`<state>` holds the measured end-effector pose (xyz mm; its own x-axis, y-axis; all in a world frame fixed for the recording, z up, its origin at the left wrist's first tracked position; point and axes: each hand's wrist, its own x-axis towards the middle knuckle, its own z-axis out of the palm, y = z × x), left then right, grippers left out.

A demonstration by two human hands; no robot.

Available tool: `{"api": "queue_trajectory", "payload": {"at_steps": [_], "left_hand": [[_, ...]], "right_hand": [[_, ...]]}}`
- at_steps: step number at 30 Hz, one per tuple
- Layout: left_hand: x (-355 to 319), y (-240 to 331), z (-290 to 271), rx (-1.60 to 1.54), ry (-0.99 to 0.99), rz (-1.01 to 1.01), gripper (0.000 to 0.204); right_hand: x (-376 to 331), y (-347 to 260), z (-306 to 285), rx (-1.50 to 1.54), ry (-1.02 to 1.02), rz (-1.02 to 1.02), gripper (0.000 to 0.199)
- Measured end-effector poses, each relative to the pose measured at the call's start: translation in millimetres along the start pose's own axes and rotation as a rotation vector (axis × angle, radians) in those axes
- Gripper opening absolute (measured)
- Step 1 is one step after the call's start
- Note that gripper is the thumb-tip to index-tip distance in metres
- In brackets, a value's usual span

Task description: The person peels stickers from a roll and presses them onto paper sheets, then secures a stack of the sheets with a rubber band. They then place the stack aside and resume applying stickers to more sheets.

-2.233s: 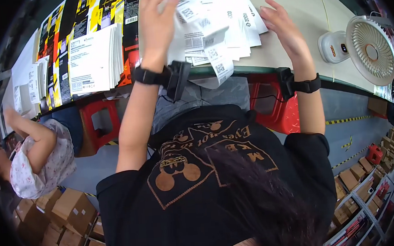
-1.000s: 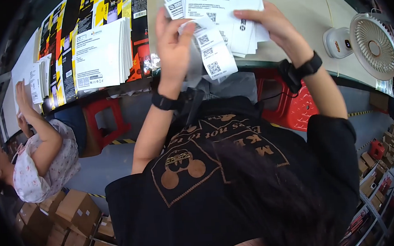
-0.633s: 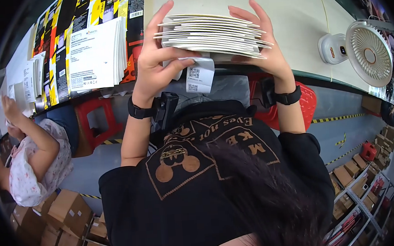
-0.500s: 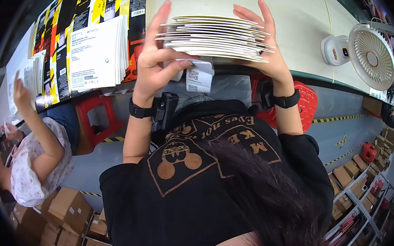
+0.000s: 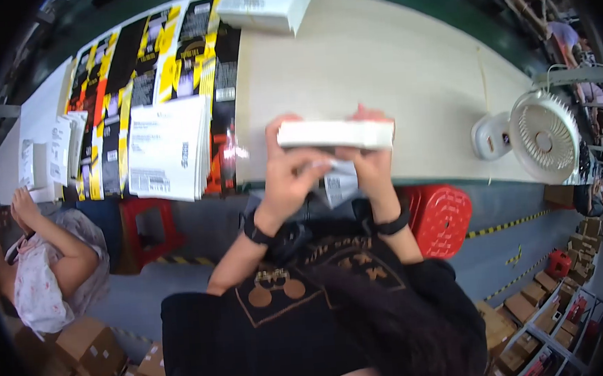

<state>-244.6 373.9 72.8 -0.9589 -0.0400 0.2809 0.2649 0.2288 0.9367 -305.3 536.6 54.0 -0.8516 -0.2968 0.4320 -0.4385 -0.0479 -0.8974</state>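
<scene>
A squared stack of white folded leaflets (image 5: 336,135) is held edge-on over the front edge of the table. My left hand (image 5: 287,182) grips its left end, fingers behind and thumb in front. My right hand (image 5: 374,172) is closed round the right end. Below the stack, between my hands, hangs a small printed paper slip (image 5: 341,184), its top at my left thumb and fingertips. Motion blurs the fingers a little. To the left, a fanned pile of printed white leaflets (image 5: 166,152) lies on black-and-yellow printed sheets (image 5: 146,59).
A bundle of white leaflets (image 5: 268,5) sits at the table's far side. A white fan (image 5: 544,132) stands on the right. Red stools (image 5: 440,224) are under the table's front edge. At the left, a co-worker's hands (image 5: 23,207) are near white piles (image 5: 64,148).
The loosely fanned leaflets in my hands are now squared into a tight block. Both hands have come lower and closer together. My view has shifted, showing more of the table's far side.
</scene>
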Motion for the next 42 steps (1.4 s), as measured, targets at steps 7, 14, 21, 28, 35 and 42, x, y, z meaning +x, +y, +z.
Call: {"api": "queue_trajectory", "payload": {"at_steps": [7, 14, 21, 28, 35, 42], "left_hand": [[13, -15, 18, -0.257, 0.089, -0.115, 0.005], [5, 41, -30, 0.135, 0.138, 0.167, 0.008], [-36, 75, -134, 0.425, 0.215, 0.254, 0.006], [-64, 8, -184, 0.213, 0.379, -0.116, 0.011], [-58, 15, -135, 0.343, 0.386, -0.181, 0.012], [-46, 28, -62, 0.695, 0.273, 0.057, 0.011]], "right_hand": [[10, 2, -10, 0.055, -0.028, 0.314, 0.064], [105, -1, -54, -0.149, 0.025, 0.365, 0.047], [229, 113, -136, -0.765, 0.091, 0.612, 0.074], [202, 102, -101, -0.847, 0.195, 0.12, 0.078], [39, -21, 72, 0.322, -0.115, 0.473, 0.063], [-3, -12, 74, 0.249, -0.058, 0.422, 0.062]]}}
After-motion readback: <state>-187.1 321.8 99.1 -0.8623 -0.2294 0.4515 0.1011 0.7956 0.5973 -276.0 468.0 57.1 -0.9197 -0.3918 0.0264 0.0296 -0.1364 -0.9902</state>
